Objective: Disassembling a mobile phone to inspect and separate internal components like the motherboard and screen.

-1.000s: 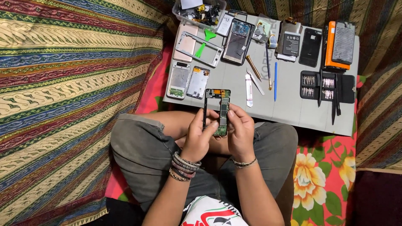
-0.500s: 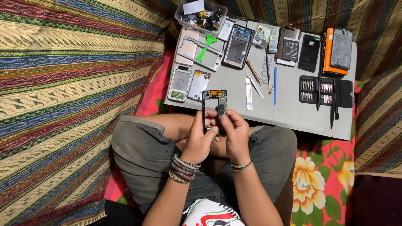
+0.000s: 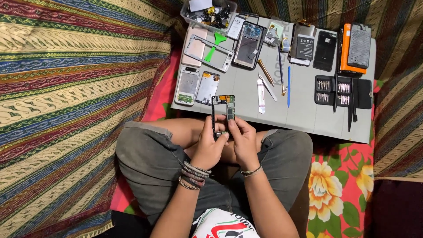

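Note:
I sit cross-legged and hold an opened phone frame (image 3: 223, 108) upright over my lap, its circuit board and black rim showing. My left hand (image 3: 208, 143) grips the frame's lower left side. My right hand (image 3: 241, 139) holds the lower right side, fingertips pressed on the board near the bottom. Both wrists carry beaded bracelets. The lower end of the frame is hidden behind my fingers.
A grey work mat (image 3: 304, 112) lies ahead with phone housings (image 3: 197, 86), a silver mid-frame (image 3: 208, 53), pry tools (image 3: 261, 95), a blue stylus (image 3: 289, 86), a screwdriver bit set (image 3: 341, 91), a battery (image 3: 305, 46) and a parts tray (image 3: 210, 13). Striped cloth covers the left.
My hands with the phone frame have stayed together over my lap; the frame sits a touch higher toward the mat edge, and my fingers have shifted slightly on its lower end.

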